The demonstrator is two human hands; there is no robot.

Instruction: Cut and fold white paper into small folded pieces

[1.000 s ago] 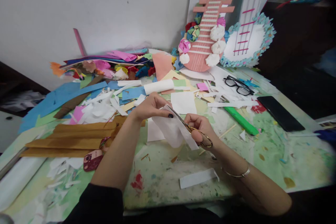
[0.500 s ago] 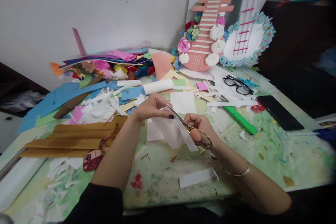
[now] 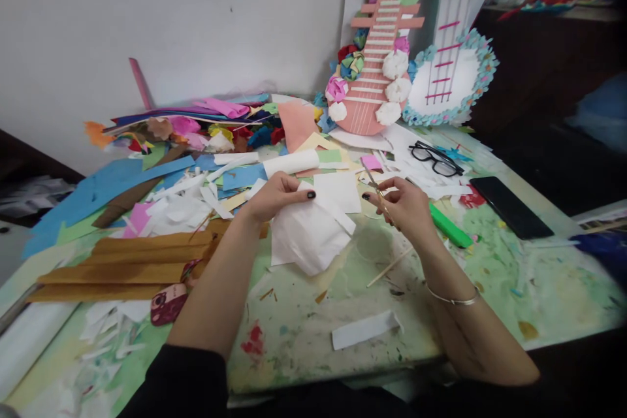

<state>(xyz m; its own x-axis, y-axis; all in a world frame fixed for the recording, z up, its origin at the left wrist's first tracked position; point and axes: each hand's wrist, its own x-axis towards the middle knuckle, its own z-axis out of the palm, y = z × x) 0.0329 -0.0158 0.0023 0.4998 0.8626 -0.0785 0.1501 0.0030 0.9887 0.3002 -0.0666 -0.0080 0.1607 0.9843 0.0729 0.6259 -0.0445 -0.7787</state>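
Thin white paper [image 3: 313, 238] hangs from my left hand [image 3: 277, 197], pinched between thumb and fingers. One narrow strip of it sticks out toward the right. In my right hand [image 3: 404, 206] is a pair of scissors [image 3: 379, 192], blades pointing up and away, clear of the paper. My fingers hide most of the handles. A white square sheet [image 3: 345, 191] lies on the table just behind the paper. Nearer me rests a loose white paper strip [image 3: 365, 330].
Right of my hands lie a green tool [image 3: 450, 227], glasses [image 3: 435, 158] and a black phone [image 3: 512, 208]. Brown crepe paper [image 3: 122, 268], a red pouch [image 3: 168, 304] and white scraps [image 3: 181, 209] cover the left. Paper-decorated instrument models [image 3: 375, 88] lean at the back.
The scissors have come away from the paper, and my right hand has moved right and up with them. The white paper now hangs more bunched below my left hand.
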